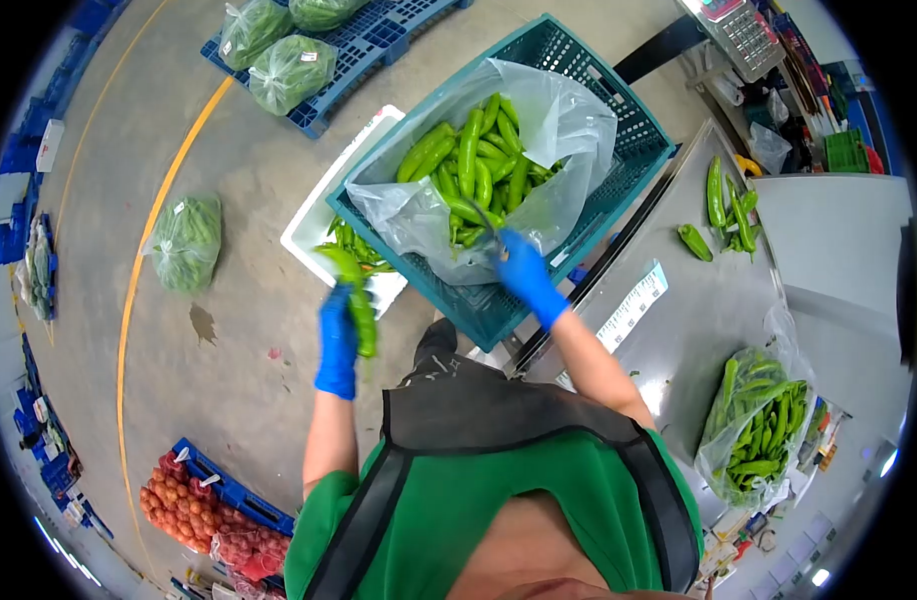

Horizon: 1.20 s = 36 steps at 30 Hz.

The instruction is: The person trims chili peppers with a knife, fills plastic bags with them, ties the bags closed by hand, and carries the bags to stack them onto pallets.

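Long green peppers (475,150) lie heaped on a clear plastic bag (589,120) that lines a teal plastic crate (634,180). My left hand (337,335), in a blue glove, is closed around a long green pepper (362,310), left of the crate. Over the crate's near side, my right hand (524,270), also gloved in blue, grips a dark metal tool, probably scissors (491,228); its tip reaches toward the peppers. Below the crate's left edge is a white bin (314,215) with smaller green peppers and pieces (351,243).
To the right stands a steel table (694,310) with loose peppers (717,195), a printed label strip (634,305) and a bag of peppers (764,430). Bagged greens (187,245) sit on the floor; others rest on a blue pallet (379,45). Onion sacks (184,505) are lower left.
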Motion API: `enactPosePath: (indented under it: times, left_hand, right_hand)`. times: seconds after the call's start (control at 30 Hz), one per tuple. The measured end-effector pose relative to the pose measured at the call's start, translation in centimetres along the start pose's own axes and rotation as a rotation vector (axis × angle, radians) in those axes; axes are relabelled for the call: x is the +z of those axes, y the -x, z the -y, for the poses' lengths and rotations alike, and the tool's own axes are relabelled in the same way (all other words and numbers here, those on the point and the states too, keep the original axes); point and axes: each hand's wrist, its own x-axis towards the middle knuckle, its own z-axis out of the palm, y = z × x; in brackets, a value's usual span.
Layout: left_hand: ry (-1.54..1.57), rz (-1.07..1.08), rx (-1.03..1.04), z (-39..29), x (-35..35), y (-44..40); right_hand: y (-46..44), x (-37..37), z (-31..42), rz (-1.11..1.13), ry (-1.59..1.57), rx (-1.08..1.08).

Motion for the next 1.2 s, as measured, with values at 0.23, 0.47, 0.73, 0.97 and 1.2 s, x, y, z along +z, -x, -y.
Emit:
enactPosePath:
  times: [0.23,0.47,0.73,0.97,1.2]
  left_hand:
    - [-1.140,-0.696,0.689,0.4,-8.1,-11.4]
    - [-2.031,0.620,0.992,-1.5,12.9,-8.9]
    - [-2.025,0.953,1.132,-2.5,10.0,-6.4]
    - [-2.134,1.055,1.094,-6.3,7.7,1.6]
    - [-2.234,1.042,0.858,-5.2,8.7,3.4]
  right_hand:
    - [-7.7,-4.5,-8.0,0.189,0.778,-0.175]
    - [-2.7,-10.0,-6.7,0.343,0.621,-0.447]
    - [-1.7,-16.2,-7.3,0.284,0.660,-0.100]
    - [-11.8,-17.2,-4.1,-0.049,0.826,0.135]
    - [-6.8,-24.7,-2.5,0.252,0.273,-0.022]
